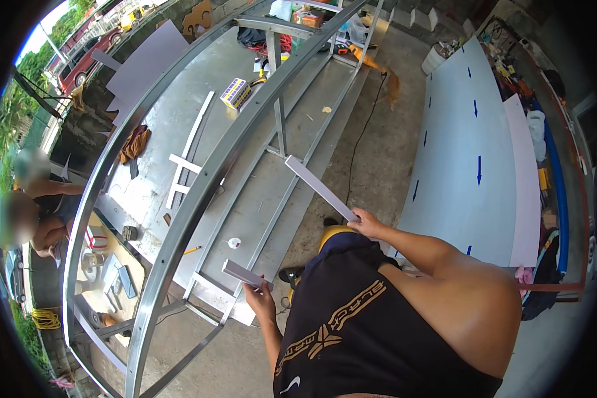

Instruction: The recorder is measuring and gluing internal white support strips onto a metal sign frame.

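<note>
My right hand [367,224] is closed round the near end of a long pale grey strip [320,188], which slants up and to the left toward the metal frame. A shorter pale grey strip [244,272] is gripped in my left hand [261,302], lower down beside the frame's near corner. The two strips are apart. In front of me stands the large silver metal frame [209,162] of curved and straight tubes. Inside it, below the tubes, lies a grey sheet-metal surface [179,109]. Some of my left fingers are hidden behind the short strip.
On the metal surface are joined white strips [179,178], a small box [236,93], a brown cloth [135,144] and a pencil [192,250]. An orange corded tool [367,58] lies beyond. A pale blue sheet [454,166] with arrows stands right. Two people [45,215] are at far left.
</note>
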A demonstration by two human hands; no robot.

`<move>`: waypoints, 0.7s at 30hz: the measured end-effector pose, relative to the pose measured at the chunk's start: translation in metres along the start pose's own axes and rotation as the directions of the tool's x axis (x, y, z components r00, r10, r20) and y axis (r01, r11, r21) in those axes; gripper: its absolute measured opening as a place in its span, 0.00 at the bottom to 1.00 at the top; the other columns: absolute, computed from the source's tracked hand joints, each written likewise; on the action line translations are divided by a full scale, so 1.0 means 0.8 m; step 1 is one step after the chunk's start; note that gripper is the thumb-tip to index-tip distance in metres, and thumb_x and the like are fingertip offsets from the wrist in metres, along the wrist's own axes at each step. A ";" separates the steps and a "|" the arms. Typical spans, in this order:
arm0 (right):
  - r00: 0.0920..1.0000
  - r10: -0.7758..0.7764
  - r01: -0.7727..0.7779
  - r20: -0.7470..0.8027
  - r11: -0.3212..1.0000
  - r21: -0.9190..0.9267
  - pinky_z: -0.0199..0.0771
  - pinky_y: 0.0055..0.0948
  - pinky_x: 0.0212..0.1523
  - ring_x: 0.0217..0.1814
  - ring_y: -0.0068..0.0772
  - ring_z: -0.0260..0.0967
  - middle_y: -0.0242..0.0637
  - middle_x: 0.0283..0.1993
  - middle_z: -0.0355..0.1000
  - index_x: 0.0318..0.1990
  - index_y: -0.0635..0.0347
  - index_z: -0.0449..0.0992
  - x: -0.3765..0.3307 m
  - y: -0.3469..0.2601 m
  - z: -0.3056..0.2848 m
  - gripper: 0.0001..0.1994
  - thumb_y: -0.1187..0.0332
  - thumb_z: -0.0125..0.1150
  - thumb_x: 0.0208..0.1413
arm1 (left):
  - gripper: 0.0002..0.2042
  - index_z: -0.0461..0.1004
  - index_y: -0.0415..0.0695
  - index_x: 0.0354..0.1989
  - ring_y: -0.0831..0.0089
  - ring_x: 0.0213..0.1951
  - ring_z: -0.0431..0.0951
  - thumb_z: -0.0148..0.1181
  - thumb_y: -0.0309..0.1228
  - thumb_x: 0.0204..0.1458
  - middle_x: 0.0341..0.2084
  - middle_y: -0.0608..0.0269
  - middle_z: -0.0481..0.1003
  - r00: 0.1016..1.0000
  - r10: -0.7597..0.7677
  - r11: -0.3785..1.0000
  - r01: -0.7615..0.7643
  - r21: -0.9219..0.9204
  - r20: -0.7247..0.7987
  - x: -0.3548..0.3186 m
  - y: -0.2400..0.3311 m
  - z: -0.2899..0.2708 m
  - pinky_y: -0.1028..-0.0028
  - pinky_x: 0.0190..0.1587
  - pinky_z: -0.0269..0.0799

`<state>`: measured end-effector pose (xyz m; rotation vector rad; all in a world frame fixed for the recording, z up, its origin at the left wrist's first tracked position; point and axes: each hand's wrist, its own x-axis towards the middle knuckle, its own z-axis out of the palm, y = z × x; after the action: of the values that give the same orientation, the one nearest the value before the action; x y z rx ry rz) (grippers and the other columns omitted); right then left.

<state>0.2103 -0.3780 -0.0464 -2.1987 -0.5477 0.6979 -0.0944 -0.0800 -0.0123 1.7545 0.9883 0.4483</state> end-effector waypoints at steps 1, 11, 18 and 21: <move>1.000 -0.004 0.005 -0.019 0.999 0.050 0.71 0.38 0.43 0.39 0.43 0.73 0.46 0.36 0.74 0.42 0.64 0.73 0.011 0.005 -0.009 0.15 0.64 0.68 0.53 | 0.15 0.65 0.37 0.48 0.64 0.33 0.80 0.61 0.19 0.53 0.40 0.54 0.81 1.000 0.002 1.000 -0.002 0.006 -0.010 0.002 0.005 0.013 0.68 0.38 0.75; 0.998 -0.041 0.046 -0.050 0.993 0.106 0.71 0.35 0.39 0.36 0.36 0.73 0.42 0.34 0.72 0.40 0.64 0.73 0.060 0.104 -0.145 0.14 0.66 0.69 0.51 | 0.19 0.69 0.36 0.46 0.65 0.31 0.78 0.67 0.25 0.46 0.31 0.53 0.78 0.975 -0.117 0.973 0.075 0.219 0.187 0.041 0.068 0.200 0.66 0.35 0.74; 0.961 -0.202 0.218 -0.187 0.973 0.071 0.66 0.30 0.33 0.30 0.29 0.63 0.36 0.29 0.65 0.36 0.65 0.72 0.139 0.105 -0.263 0.13 0.66 0.70 0.53 | 0.22 0.65 0.37 0.45 0.55 0.30 0.79 0.72 0.28 0.45 0.29 0.47 0.77 0.970 -0.105 0.982 0.067 0.176 0.217 0.065 0.120 0.322 0.62 0.34 0.74; 0.937 -0.264 0.300 -0.227 0.944 0.140 0.69 0.32 0.35 0.34 0.35 0.70 0.40 0.33 0.69 0.37 0.65 0.74 0.214 0.098 -0.299 0.10 0.68 0.67 0.55 | 0.24 0.65 0.37 0.48 0.52 0.40 0.82 0.71 0.27 0.45 0.37 0.43 0.79 0.957 -0.153 0.969 0.097 0.225 0.246 0.089 0.145 0.347 0.62 0.41 0.76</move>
<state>0.5040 -0.4558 -0.0229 -1.9484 -0.6546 0.3458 0.1879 -0.2048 -0.0299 1.8689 0.9768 0.0265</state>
